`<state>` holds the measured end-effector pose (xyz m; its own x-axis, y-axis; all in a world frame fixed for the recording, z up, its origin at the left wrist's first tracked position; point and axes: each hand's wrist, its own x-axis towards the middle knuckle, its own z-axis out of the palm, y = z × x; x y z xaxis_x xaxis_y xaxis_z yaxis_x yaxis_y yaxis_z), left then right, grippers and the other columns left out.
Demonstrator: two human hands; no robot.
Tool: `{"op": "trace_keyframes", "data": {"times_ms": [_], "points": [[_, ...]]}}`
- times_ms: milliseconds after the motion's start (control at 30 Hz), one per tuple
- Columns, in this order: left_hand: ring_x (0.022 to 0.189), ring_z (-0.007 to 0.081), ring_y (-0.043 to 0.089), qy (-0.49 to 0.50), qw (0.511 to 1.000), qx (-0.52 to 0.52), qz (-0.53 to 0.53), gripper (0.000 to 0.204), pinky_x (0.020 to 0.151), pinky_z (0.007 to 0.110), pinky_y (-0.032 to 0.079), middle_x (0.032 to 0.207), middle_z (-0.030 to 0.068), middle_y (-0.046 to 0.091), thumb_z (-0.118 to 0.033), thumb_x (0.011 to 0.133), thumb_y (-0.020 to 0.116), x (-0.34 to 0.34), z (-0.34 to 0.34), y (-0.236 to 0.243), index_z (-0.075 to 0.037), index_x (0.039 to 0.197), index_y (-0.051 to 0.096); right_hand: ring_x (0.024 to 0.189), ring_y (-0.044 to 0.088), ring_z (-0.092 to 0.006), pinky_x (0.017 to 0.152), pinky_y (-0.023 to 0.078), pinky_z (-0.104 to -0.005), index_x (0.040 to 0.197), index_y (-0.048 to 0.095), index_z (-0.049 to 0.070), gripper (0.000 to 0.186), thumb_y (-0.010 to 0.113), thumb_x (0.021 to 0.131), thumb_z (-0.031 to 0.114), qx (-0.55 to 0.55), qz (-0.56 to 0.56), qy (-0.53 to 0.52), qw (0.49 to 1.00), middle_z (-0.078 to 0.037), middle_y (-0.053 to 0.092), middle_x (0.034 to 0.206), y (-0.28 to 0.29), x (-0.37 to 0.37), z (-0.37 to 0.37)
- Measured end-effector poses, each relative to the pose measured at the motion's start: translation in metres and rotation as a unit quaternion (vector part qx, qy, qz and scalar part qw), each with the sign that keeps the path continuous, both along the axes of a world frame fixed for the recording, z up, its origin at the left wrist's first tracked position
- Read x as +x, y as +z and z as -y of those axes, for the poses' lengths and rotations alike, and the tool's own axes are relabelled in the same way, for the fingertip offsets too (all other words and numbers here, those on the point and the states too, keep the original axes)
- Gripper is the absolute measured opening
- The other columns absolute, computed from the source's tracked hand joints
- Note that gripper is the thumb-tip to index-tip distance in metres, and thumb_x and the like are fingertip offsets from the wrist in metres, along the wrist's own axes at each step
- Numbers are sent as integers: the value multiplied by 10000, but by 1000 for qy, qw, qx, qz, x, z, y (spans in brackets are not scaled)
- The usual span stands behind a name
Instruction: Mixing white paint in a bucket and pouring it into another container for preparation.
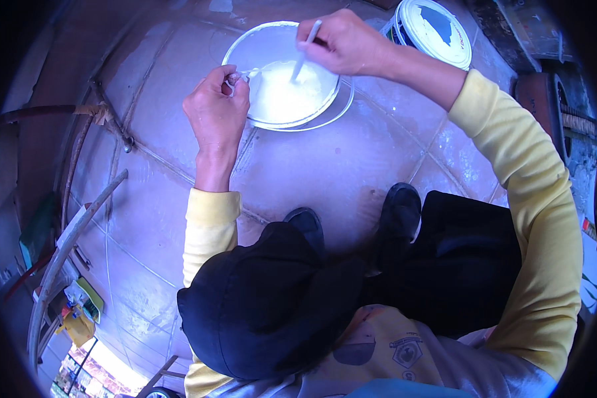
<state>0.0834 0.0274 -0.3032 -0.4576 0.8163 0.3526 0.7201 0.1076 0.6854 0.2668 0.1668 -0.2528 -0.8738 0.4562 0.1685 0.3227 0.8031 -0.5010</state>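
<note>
A white bucket [280, 125] stands on the tiled floor in the upper middle, holding white liquid [292, 99], with its handle lying loosely around the lower right side. My right hand [338, 46] grips a pale stick [306, 46] at the bucket's back right, the stick's lower end in the liquid. My left hand [217, 113] is closed at the bucket's left rim, with a small whitish thing between thumb and fingers that reaches over the bucket; I cannot make out what it is.
A lidded white pail [438, 30] sits at the back right beside dark boards and a rusty object [530, 113]. Bent bars [73, 225] stand at the left, with small coloured items [79, 305] below. My dark shoes [398, 212] are on the floor beneath me.
</note>
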Motion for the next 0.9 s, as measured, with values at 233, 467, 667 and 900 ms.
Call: {"op": "trace_keyframes", "data": {"times_ms": [233,467,667,900], "points": [[595,196,611,-7,1000,-14,-18,235,601,321,508,699,116,642,-72,713,695,0,0,-3,-17,941,706,514,572,-264,496,439,-327,830,642,-16,150,576,843,118,-8,-9,89,996,-151,579,620,-6,7,20],[605,218,617,2,999,-33,-40,237,613,327,510,715,125,650,-82,709,699,-3,-2,-6,-29,940,711,560,576,-143,522,443,-306,885,634,-5,124,564,866,95,-34,35,-56,997,-121,591,622,-2,12,-9],[632,240,626,-6,998,-33,-57,222,633,347,512,709,129,652,-81,715,695,-2,-5,-8,-38,932,711,531,549,-258,519,443,-314,866,630,1,131,585,853,123,-27,-17,95,995,-163,570,624,-14,-1,27],[609,180,598,-10,993,-41,-109,248,618,307,504,723,106,649,-110,721,725,-5,-2,-13,-50,961,708,505,543,-198,497,428,-300,849,635,7,93,574,858,78,19,-75,48,996,-130,556,602,-7,8,-11]]}}
